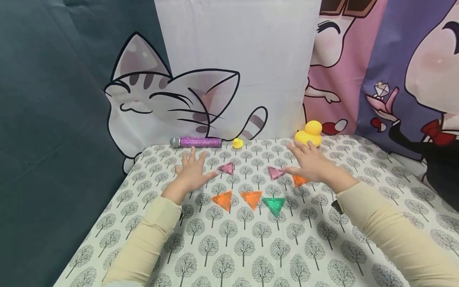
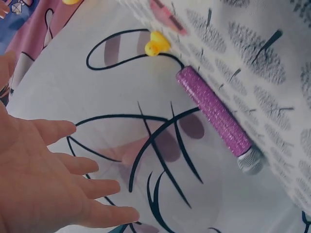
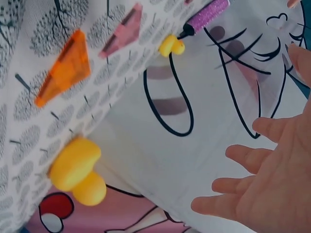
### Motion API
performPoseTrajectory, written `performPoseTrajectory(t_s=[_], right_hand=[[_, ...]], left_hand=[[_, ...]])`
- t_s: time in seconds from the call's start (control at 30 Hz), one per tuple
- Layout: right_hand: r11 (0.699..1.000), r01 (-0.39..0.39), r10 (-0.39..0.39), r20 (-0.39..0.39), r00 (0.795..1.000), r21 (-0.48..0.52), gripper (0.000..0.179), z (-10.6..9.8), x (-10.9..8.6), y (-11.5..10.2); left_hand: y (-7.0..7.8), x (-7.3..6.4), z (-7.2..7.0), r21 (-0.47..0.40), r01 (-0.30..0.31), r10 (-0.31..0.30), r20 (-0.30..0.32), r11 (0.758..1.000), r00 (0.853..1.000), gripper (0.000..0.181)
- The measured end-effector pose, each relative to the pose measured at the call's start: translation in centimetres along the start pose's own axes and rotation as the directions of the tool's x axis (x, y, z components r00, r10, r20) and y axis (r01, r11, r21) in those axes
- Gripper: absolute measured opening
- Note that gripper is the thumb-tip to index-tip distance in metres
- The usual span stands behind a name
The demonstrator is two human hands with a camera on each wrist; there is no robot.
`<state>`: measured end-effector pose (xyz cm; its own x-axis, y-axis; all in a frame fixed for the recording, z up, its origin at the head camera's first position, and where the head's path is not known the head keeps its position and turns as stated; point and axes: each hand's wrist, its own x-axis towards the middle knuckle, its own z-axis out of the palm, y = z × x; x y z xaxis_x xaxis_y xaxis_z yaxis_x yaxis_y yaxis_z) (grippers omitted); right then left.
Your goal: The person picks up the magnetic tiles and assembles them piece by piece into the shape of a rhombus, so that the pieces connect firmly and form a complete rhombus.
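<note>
Left hand and right hand were wide, empty; triangles sat inside the tabletop's edges, presumably for reach.

Cartoon cat on white backdrop; dark teal panel left; tree-print tablecloth below.

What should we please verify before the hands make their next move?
1. Left hand free: ok, fingers spread, holding nothing.
2. Right hand free: ok, fingers spread, holding nothing.
3. Rightmost orange triangle in full head-camera view: not ok, the right hand partly covers it.
4. Green triangle uncovered: ok, fully visible in the head view.
5. Purple microphone clear of the left hand: ok, the left wrist view shows a gap.
</note>
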<state>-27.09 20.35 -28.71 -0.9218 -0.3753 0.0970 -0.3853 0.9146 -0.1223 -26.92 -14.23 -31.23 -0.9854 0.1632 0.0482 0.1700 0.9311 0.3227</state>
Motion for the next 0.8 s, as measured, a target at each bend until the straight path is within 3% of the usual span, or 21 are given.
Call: performPoseTrajectory(t_s=[0.17, 0.4, 0.8], right_hand=[[1.0, 0.021, -0.021, 0.005, 1.0, 0.01, 0.086, 1.2, 0.2, -0.3], [0.998, 0.063, -0.063, -0.01, 0.998, -0.002, 0.082, 2.6, 0.6, -1.0], [0.995, 0.096, -0.097, 0.043, 0.994, 0.025, 0.072, 5.4, 1.4, -2.8]], left_hand=[[0.0, -0.2, 1.2, -0.063, 0.042, -0.039, 0.051, 0.997, 0.998, 0.084], [0.4, -0.1, 2.6, -0.087, 0.076, -0.067, 0.11, 0.993, 0.992, 0.081], [1.7, -0.2, 4.3, -0.102, 0.081, -0.049, 0.281, 0.991, 0.958, 0.07]])
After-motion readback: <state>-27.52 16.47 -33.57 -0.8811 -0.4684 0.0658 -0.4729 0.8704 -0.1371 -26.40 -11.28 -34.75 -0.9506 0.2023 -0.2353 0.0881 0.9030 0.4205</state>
